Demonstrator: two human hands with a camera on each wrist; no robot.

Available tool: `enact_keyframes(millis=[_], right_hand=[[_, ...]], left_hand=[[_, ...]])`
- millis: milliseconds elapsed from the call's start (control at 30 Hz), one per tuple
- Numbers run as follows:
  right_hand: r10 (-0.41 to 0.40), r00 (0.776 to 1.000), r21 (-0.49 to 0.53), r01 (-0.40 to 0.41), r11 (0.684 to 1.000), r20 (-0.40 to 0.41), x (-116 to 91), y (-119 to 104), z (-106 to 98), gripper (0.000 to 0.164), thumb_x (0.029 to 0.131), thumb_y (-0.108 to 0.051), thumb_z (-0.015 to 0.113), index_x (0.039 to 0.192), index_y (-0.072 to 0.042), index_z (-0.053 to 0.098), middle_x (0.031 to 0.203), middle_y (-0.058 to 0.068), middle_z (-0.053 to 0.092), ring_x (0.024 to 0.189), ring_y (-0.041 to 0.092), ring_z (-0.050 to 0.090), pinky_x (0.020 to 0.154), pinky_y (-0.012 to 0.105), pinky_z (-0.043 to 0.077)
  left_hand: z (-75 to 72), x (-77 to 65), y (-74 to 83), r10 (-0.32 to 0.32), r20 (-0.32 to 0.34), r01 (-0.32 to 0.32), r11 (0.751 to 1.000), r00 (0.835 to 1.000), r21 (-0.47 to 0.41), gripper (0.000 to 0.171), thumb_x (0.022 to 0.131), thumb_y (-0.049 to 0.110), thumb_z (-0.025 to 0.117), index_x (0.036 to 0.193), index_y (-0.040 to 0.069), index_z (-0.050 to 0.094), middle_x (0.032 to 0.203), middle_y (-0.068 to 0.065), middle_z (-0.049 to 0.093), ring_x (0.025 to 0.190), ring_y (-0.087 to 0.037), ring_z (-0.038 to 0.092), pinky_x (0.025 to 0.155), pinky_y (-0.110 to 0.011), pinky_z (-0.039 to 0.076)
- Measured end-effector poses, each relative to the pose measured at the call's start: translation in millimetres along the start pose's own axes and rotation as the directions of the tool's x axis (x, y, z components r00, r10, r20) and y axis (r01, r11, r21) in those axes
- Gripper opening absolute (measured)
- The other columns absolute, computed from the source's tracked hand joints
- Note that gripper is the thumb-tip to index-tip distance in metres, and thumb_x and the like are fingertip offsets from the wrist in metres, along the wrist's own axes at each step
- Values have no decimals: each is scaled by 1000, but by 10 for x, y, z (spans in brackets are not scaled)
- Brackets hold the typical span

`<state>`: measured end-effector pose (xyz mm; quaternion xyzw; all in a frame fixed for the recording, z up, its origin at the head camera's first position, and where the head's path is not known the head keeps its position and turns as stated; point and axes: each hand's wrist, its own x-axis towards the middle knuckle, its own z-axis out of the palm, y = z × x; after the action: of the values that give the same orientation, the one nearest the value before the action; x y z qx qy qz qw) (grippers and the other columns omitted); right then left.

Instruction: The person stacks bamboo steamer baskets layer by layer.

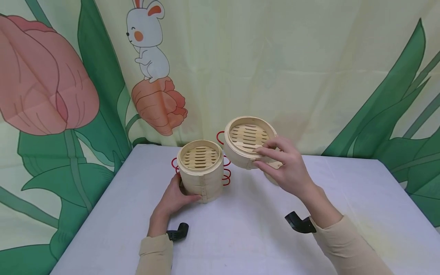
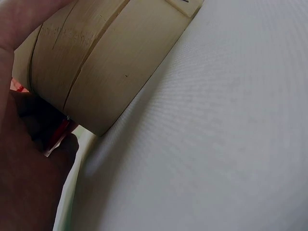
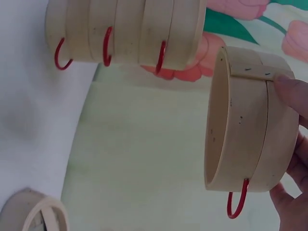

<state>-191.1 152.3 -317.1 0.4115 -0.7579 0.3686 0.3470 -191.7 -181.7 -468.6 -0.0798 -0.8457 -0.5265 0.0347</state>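
Note:
A stack of round bamboo steamer baskets (image 1: pixel 203 179) with red loop handles stands upright on the table. My left hand (image 1: pixel 177 196) grips its lower left side, thumb across the front and the other fingers round the back. In the left wrist view the thumb and fingers lie along the bamboo wall (image 2: pixel 130 62). To the right, my right hand (image 1: pixel 288 164) holds a single bamboo steamer basket (image 3: pixel 245 125) by its rim, thumb below and fingertips on the edge. This basket is raised off the table beside the stack top and tilted, its slatted face towards the head camera.
Behind my right hand, a round bamboo piece (image 1: pixel 271 177) rests on the table, mostly hidden. The white-covered table (image 1: pixel 240 236) ends at a curtain (image 1: pixel 292 76) printed with a rabbit, flowers and leaves. A black wrist camera mount (image 1: pixel 299 222) sits on each forearm.

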Motion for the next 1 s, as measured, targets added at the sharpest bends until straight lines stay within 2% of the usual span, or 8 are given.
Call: enact_keyframes(millis=[633, 767, 1000], right_hand=[[48, 999, 63, -49, 997, 15, 301, -144, 446, 23, 69, -7, 82, 91, -9, 73, 91, 1, 54, 93, 21, 46, 81, 33, 36], [53, 998, 81, -55, 995, 33, 352, -190, 551, 22, 70, -8, 81, 91, -10, 74, 92, 0, 54, 94, 20, 45, 81, 32, 37], [38, 997, 89, -43, 995, 61, 420, -260, 725, 20, 72, -10, 81, 91, -9, 74, 91, 0, 54, 93, 20, 45, 81, 32, 38]], left_hand=[[9, 3, 11, -28, -6, 28, 999, 1000, 30, 113, 52, 49, 88, 141, 17, 28, 133, -1, 41, 124, -19, 38, 104, -43, 28], [10, 8, -2, -25, -4, 25, 999, 1000, 26, 112, 52, 49, 88, 141, 17, 28, 134, -2, 42, 124, -19, 38, 104, -43, 28], [4, 2, -3, 17, 1, -17, 1000, 1000, 14, 107, 54, 45, 89, 139, 15, 31, 131, -2, 44, 121, -19, 41, 103, -43, 30]])
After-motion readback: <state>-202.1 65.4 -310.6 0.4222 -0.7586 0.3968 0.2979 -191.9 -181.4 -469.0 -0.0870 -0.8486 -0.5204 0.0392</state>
